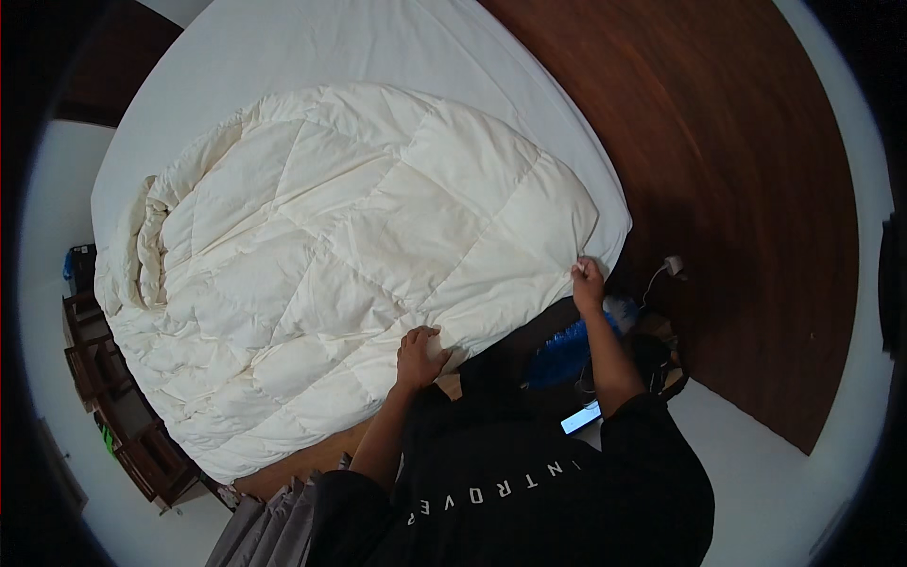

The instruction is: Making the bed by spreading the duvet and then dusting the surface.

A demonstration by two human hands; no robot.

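A cream quilted duvet [368, 234] spreads over a bed with a white fitted sheet [425, 49]. Its stitching forms large squares, and its far left edge is bunched into folds. My right hand [587, 282] pinches the duvet's near right corner, close to the mattress corner. Lower and to the left, my left hand [421, 360] rests on the near edge of the duvet, thumb apart from the fingers. What lies under that palm is hidden.
A tall dark wooden panel [737, 177] borders the bed's right side. Beside my right arm are a plugged-in charger [673, 266], a blue item [563, 351] and a lit phone [581, 418]. Grey curtains [269, 521] hang near my left elbow; wooden furniture [127, 404] stands at left.
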